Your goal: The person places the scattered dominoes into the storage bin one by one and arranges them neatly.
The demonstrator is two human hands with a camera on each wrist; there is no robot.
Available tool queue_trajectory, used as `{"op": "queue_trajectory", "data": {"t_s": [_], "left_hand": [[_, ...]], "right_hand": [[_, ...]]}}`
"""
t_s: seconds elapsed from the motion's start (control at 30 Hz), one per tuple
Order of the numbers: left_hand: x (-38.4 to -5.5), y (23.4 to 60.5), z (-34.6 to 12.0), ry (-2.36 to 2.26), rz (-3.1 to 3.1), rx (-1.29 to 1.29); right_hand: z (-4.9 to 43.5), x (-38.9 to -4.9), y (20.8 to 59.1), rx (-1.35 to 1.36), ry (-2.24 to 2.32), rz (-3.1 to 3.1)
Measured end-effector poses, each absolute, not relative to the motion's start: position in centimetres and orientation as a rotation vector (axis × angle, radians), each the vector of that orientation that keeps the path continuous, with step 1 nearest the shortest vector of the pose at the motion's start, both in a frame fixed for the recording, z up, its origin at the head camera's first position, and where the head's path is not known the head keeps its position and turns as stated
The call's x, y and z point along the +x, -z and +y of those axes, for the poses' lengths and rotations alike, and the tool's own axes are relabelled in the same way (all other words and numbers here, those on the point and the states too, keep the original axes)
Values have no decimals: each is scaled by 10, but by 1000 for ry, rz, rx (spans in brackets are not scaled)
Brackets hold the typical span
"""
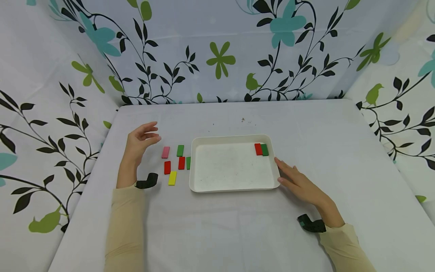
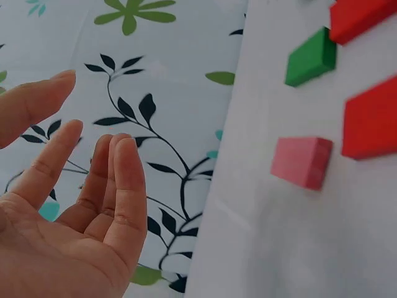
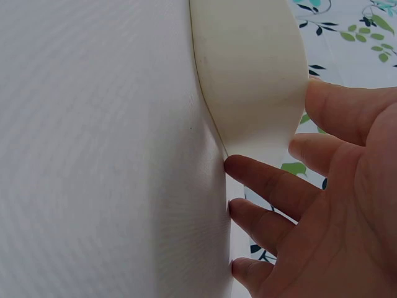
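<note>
My left hand [image 1: 141, 141] hovers left of the loose blocks, fingers relaxed and holding nothing. Closest to it lies a pink block [image 1: 165, 152]; beside that are a green block [image 1: 180, 150], two red blocks, one of them the red block [image 1: 167, 167], and a yellow block [image 1: 172, 178]. Another green block [image 1: 188, 163] sits right at the left edge of the white tray [image 1: 224, 166]. Inside the tray's far right corner, a red block [image 1: 258, 149] and a green block [image 1: 264, 149] lie side by side. Extended fingers of my right hand [image 3: 347, 192] touch the tray's right side.
A white cloth covers the table [image 1: 217, 226]. Small dark specks [image 1: 242, 120] dot it beyond the tray. Leaf-patterned curtains [image 1: 221, 60] enclose the table at the back and both sides. Black straps [image 1: 147, 181] are on both wrists.
</note>
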State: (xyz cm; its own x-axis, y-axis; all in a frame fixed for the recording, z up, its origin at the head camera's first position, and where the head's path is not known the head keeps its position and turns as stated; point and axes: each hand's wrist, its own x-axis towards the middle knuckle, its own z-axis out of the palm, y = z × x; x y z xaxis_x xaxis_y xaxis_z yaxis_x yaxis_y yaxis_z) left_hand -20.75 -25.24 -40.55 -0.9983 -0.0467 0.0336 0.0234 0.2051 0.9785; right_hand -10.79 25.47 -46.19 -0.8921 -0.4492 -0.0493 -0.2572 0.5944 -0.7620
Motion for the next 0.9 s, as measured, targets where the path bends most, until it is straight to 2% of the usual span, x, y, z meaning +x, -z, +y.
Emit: {"op": "queue_trajectory", "data": {"t_s": [0.2,0.4,0.9], "left_hand": [[-205,437,-272,1971,-2549,171],[-204,456,-281,1937,-2682,116],[-205,465,-277,1744,-2894,60]], "right_hand": [[254,-108,463,-575,1177,2586],[253,-108,464,-579,1174,2585],[252,-107,460,-586,1171,2588]]}}
